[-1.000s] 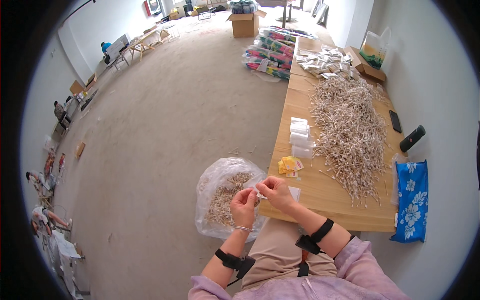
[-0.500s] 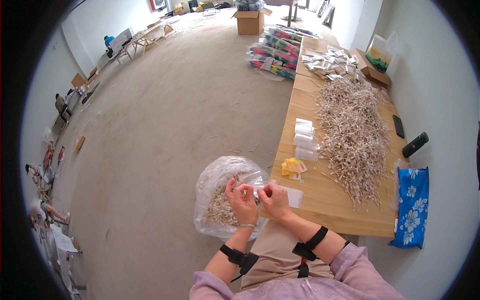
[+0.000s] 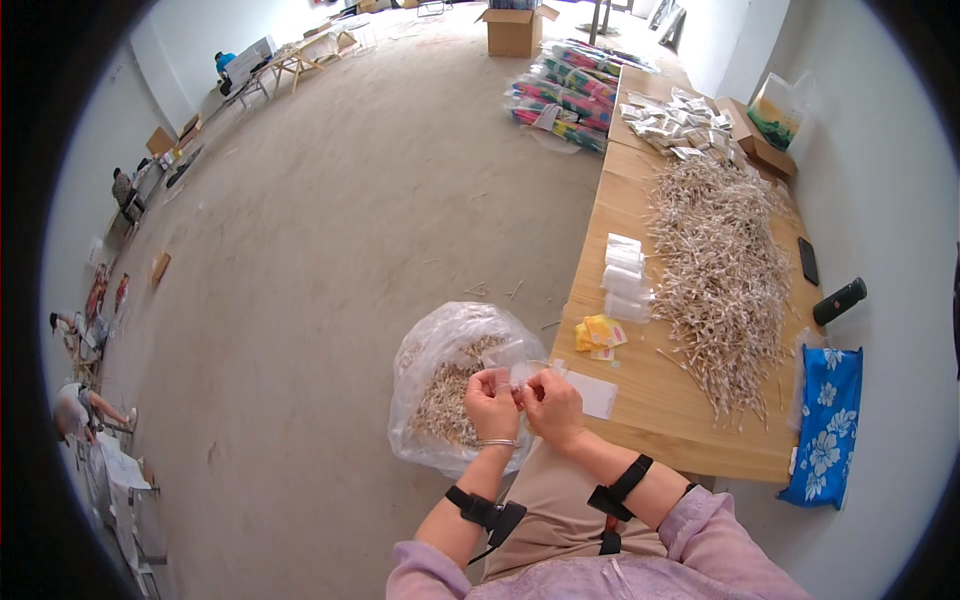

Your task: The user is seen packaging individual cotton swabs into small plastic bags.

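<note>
The left hand and the right hand are drawn close together just above the person's lap, fingertips of both pinching a small clear plastic pouch between them. The pouch sits at the near edge of the wooden table, over the gap between the table and a big clear plastic bag on the floor. That bag stands open beside the person's left knee and holds a heap of pale thin sticks. A bangle circles the left wrist, and black straps wrap both forearms.

On the table just past the right hand lies a flat white slip, and a little further a cluster of small yellow packets. Beyond them is a short stack of clear pouches. A long broad pile of pale sticks runs down the middle of the table. Near its right edge lie a dark phone and a black cylinder. A blue flowered cloth hangs off the near right corner.
</note>
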The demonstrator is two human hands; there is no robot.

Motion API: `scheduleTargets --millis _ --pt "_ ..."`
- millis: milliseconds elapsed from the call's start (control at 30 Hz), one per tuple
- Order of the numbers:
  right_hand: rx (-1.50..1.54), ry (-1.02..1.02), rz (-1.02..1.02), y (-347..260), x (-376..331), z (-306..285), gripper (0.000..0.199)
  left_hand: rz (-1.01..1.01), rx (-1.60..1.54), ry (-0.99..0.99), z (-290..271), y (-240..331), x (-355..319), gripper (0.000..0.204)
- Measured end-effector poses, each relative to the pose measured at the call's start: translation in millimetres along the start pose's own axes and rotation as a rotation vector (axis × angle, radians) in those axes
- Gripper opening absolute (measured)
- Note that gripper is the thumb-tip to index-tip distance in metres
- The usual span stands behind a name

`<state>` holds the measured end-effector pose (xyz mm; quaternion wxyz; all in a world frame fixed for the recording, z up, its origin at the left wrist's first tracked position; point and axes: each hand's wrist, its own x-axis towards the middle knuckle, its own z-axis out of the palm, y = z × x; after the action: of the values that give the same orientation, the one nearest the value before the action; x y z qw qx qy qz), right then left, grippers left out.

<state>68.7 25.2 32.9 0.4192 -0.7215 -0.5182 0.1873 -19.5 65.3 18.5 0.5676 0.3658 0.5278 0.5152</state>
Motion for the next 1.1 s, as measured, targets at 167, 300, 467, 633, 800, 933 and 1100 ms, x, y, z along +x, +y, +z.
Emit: scheduleTargets --millis 167,300,467,633,800,933,1100 --pt "-0.085 0.004 -0.065 -6.7 7.4 0.8 0.012 0.301 0.165 0.091 -11.4 -23.6 6.9 0.018" --pt "0.007 -0.107 -0.347 0.7 15.3 4.3 0.009 0.397 0.434 0.07 -18.4 -18.6 9.4 0.023" --pt "-0.037 -0.111 -0.396 4.5 26.2 6.1 0.01 0.036 0.132 0.087 -21.2 -21.5 16.3 0.024" --pt "-0.05 -0.094 -0.477 4.9 25.5 10.4 0.011 0.033 -0.074 0.067 -12.6 -23.0 18.8 0.017" --pt "-0.065 -0.044 -0.462 6.8 19.8 15.0 0.012 0.127 0.148 0.053 -13.9 -25.5 23.5 0.037" --pt "-0.066 -0.057 -0.338 8.9 21.2 10.4 0.012 0.051 0.015 -0.068 -12.1 -17.2 17.0 0.063" --pt "-0.055 -0.015 -0.266 11.5 25.8 10.1 0.011 0.068 -0.153 -0.39 -41.3 -31.0 26.6 0.073"
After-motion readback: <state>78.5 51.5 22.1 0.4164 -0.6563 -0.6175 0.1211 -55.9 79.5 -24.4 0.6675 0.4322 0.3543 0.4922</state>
